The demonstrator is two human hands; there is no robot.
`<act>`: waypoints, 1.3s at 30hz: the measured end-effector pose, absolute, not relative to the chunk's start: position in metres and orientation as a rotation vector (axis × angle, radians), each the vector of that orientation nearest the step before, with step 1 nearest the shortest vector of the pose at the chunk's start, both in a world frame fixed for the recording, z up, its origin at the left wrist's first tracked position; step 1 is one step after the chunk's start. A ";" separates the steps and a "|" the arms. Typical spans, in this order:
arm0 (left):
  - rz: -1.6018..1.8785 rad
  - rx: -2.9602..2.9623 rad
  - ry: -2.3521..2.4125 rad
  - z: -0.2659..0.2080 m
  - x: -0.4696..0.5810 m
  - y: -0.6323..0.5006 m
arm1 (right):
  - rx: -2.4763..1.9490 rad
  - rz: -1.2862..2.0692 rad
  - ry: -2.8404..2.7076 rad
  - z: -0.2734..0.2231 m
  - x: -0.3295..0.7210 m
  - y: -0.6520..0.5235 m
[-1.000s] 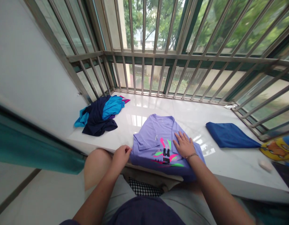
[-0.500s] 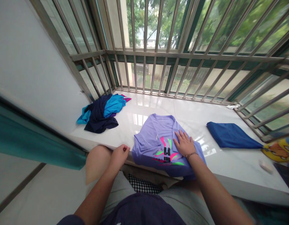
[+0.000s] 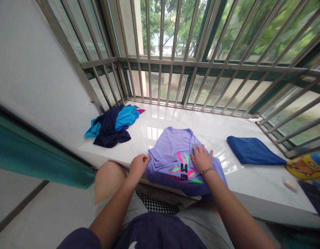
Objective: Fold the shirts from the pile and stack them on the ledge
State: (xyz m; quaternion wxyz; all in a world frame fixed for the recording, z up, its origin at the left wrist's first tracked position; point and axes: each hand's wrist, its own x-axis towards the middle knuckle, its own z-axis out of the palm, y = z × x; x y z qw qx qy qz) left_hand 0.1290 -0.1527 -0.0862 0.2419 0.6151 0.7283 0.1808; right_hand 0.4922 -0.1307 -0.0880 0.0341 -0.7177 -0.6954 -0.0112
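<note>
A purple T-shirt point(image 3: 163, 152) with a pink, green and black print lies on the white ledge, its lower part hanging over the front edge. Its left side is folded inward, with the sleeve lying near the left edge. My left hand point(image 3: 139, 165) is closed, thumb and fingertips pinching the shirt's left edge by the sleeve. Flat on the right side of the shirt rests my right hand point(image 3: 202, 159), fingers spread, with a thin bracelet at the wrist.
Crumpled navy and bright blue clothes point(image 3: 110, 126) lie on the ledge's left. To the right are a folded dark blue cloth point(image 3: 254, 150), a yellow patterned item point(image 3: 305, 166), a small pale object point(image 3: 290, 184) and a dark flat object point(image 3: 311, 197). Metal window bars point(image 3: 172, 63) stand behind.
My left hand has moved right and slightly up from beside the T-shirt to its left edge. My right hand stays flat on the shirt. The view has shifted slightly.
</note>
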 end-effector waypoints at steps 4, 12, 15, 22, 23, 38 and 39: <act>0.469 1.694 1.989 -0.087 0.129 -0.155 | -1.642 0.010 -2.232 -0.077 0.405 -0.149; 0.508 1.746 1.949 -0.094 0.124 -0.157 | -1.503 0.373 -2.113 -0.114 0.315 -0.141; 0.543 1.742 1.918 -0.096 0.121 -0.158 | -1.424 0.544 -1.892 -0.121 0.333 -0.132; 0.649 1.668 1.840 -0.103 0.113 -0.156 | -1.439 0.647 -1.732 -0.118 0.342 -0.131; 0.659 1.658 1.826 -0.103 0.112 -0.155 | -1.444 0.646 -1.729 -0.118 0.341 -0.132; 0.780 1.796 1.844 -0.091 0.154 -0.146 | -1.445 0.670 -1.694 -0.117 0.340 -0.133; 0.764 1.786 1.840 -0.090 0.155 -0.143 | -1.444 0.673 -1.692 -0.117 0.340 -0.133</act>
